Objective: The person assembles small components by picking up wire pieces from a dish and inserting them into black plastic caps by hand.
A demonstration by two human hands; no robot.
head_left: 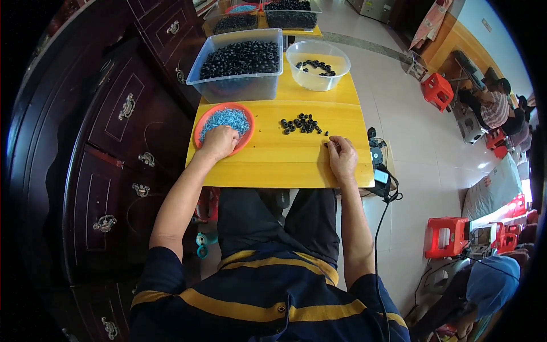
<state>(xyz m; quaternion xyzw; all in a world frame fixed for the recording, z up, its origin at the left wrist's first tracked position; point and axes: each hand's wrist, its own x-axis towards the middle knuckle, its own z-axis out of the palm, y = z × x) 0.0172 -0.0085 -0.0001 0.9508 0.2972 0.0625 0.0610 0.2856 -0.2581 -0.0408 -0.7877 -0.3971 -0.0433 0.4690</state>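
- Right now my left hand [221,141] is down in the orange-red bowl [250,124] by the desk's left edge, fingers bunched over the small blue pieces [225,118]; I cannot tell whether they grip any.
- My right hand [337,147] rests near the desk's right edge, toward the near corner, thumb and fingers drawn narrow; a small black piece [326,145] shows at the fingertips and looks pinched there.
- Between my hands, nearer the right one, a loose patch of black pieces [302,123] lies on the desk [285,165], with one stray [326,134] just off toward my fingers.
- By my judgement, much is left: the rectangular bin [239,88] at the far left corner is heaped with black parts [242,57], while the round clear tub [340,62] at the far right corner holds only a scattering. Whether those in the tub are finished, I cannot tell.
- Counting: one bowl, one bin and one tub on my desk; roughly two dozen loose black pieces, some overlapping; the blue pieces and the bin's parts are too many to count.
- Beyond the far edge, another desk carries more containers; past the right edge, a dark cable [378,239] hangs, and red stools [447,236] stand on the floor.
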